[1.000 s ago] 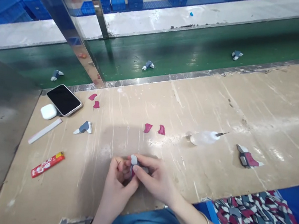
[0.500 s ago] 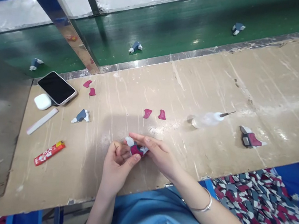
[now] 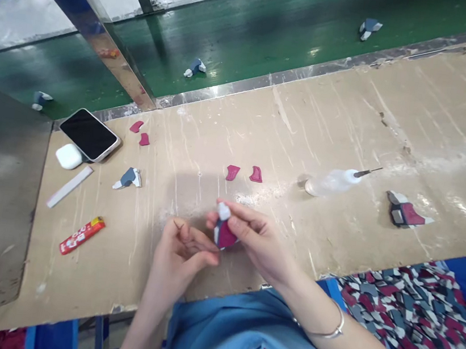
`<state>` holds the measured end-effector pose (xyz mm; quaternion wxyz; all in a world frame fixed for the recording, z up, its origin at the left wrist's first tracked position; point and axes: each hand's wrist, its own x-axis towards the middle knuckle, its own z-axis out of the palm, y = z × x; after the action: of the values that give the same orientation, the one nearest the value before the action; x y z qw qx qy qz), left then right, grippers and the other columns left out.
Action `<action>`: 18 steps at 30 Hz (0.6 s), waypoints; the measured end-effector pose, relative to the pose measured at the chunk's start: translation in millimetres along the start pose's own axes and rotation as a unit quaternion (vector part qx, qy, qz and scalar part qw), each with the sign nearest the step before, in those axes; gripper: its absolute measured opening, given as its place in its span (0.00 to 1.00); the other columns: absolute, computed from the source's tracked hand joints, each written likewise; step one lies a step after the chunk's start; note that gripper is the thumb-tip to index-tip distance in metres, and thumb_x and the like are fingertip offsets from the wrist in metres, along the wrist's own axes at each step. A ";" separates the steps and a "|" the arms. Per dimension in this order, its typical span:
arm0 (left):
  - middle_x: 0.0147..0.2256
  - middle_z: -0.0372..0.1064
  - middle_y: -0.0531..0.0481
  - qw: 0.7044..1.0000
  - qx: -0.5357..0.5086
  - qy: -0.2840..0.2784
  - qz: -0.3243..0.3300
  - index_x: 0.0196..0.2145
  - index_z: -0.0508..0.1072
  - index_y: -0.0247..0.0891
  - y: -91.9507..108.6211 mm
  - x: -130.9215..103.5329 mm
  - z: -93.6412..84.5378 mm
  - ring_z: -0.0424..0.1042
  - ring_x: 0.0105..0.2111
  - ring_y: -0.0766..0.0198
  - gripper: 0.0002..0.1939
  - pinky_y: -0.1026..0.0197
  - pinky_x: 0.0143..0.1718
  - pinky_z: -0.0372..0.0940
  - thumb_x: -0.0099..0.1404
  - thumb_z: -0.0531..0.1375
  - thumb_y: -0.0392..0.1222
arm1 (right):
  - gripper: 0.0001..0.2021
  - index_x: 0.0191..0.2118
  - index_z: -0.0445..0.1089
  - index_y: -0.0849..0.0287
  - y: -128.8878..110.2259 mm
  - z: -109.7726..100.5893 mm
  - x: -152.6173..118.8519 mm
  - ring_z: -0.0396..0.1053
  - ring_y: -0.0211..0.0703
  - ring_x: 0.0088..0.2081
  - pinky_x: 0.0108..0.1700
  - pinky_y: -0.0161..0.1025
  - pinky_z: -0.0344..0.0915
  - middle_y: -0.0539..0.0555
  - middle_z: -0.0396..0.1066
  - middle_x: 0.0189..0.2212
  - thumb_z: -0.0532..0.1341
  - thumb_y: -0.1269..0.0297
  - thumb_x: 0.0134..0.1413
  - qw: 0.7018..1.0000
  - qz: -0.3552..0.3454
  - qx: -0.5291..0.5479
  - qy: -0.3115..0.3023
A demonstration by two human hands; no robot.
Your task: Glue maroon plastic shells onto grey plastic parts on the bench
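Note:
In my right hand (image 3: 262, 241) is a small moulded piece (image 3: 225, 235) of maroon, dark blue and white parts, pinched between thumb and fingers with its white end up. My left hand (image 3: 182, 253) is beside the piece's lower edge, fingers and thumb apart; whether a fingertip touches it I cannot tell. Beyond my hands lie two loose maroon pieces, one flat (image 3: 232, 173) and one with a raised rim (image 3: 256, 174). A clear squeeze bottle (image 3: 330, 183) with a thin needle tip lies on its side to the right.
On the worktable (image 3: 308, 127) are a phone (image 3: 89, 134), a white case (image 3: 68, 157), a pale strip (image 3: 69, 187), a red packet (image 3: 82, 235), a blue-white piece (image 3: 128, 178) and a maroon-grey piece (image 3: 408, 213). Similar pieces ride the green belt (image 3: 254, 45). A bin (image 3: 448, 329) holds many parts.
The piece has turned upright and moved from between both hands into my right hand's pinch. My left hand has come away from its maroon face. Pieces on the belt have shifted left.

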<state>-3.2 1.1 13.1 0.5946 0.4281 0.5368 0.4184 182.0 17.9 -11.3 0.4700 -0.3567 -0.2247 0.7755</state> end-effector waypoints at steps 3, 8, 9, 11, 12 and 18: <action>0.30 0.78 0.54 0.985 0.154 -0.008 0.075 0.35 0.61 0.44 31.1 17.4 -21.8 0.78 0.28 0.64 0.24 0.63 0.32 0.72 0.66 0.73 0.54 | 0.21 0.50 0.86 0.44 -11.0 -6.7 -8.6 0.86 0.44 0.45 0.53 0.43 0.82 0.51 0.88 0.47 0.82 0.48 0.51 0.995 0.013 0.079 0.053; 0.40 0.77 0.52 0.872 0.463 0.012 0.158 0.39 0.69 0.43 88.9 124.7 -30.1 0.79 0.41 0.58 0.12 0.55 0.48 0.74 0.68 0.67 0.49 | 0.25 0.48 0.86 0.49 -27.3 -23.1 -20.6 0.87 0.43 0.40 0.45 0.39 0.83 0.53 0.88 0.43 0.85 0.50 0.43 0.988 0.009 0.111 0.106; 0.45 0.77 0.50 0.848 0.502 0.011 0.167 0.42 0.70 0.42 97.3 152.7 -24.1 0.79 0.47 0.56 0.11 0.52 0.55 0.73 0.71 0.64 0.49 | 0.25 0.48 0.86 0.49 -29.2 -25.8 -22.6 0.87 0.42 0.39 0.43 0.38 0.83 0.53 0.88 0.43 0.85 0.50 0.42 0.986 0.005 0.117 0.119; 0.53 0.75 0.48 0.812 0.555 0.012 0.179 0.46 0.72 0.40 109.0 205.6 -8.5 0.72 0.63 0.47 0.13 0.45 0.69 0.63 0.71 0.63 0.50 | 0.26 0.47 0.86 0.49 -32.0 -30.3 -27.6 0.87 0.42 0.38 0.40 0.35 0.82 0.53 0.88 0.42 0.86 0.50 0.41 0.982 -0.005 0.126 0.142; 0.59 0.72 0.46 0.807 0.560 0.020 0.187 0.49 0.72 0.39 112.2 228.6 -0.7 0.64 0.70 0.43 0.15 0.41 0.74 0.55 0.72 0.61 0.50 | 0.27 0.47 0.86 0.50 -33.1 -32.5 -30.9 0.87 0.42 0.38 0.40 0.35 0.82 0.53 0.88 0.42 0.86 0.49 0.41 0.980 -0.010 0.127 0.152; 0.68 0.62 0.44 0.818 0.555 0.071 0.136 0.60 0.66 0.41 118.1 308.4 15.6 0.43 0.77 0.20 0.27 0.14 0.71 0.35 0.71 0.57 0.60 | 0.29 0.56 0.84 0.50 -36.4 -57.9 -64.2 0.87 0.47 0.43 0.50 0.45 0.83 0.57 0.88 0.47 0.79 0.43 0.52 0.968 -0.124 0.015 0.216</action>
<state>30.5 328.8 40.8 0.1536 0.7231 0.6552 0.1556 266.5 -21.8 -1.8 0.6050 -0.4782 -0.1485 0.6190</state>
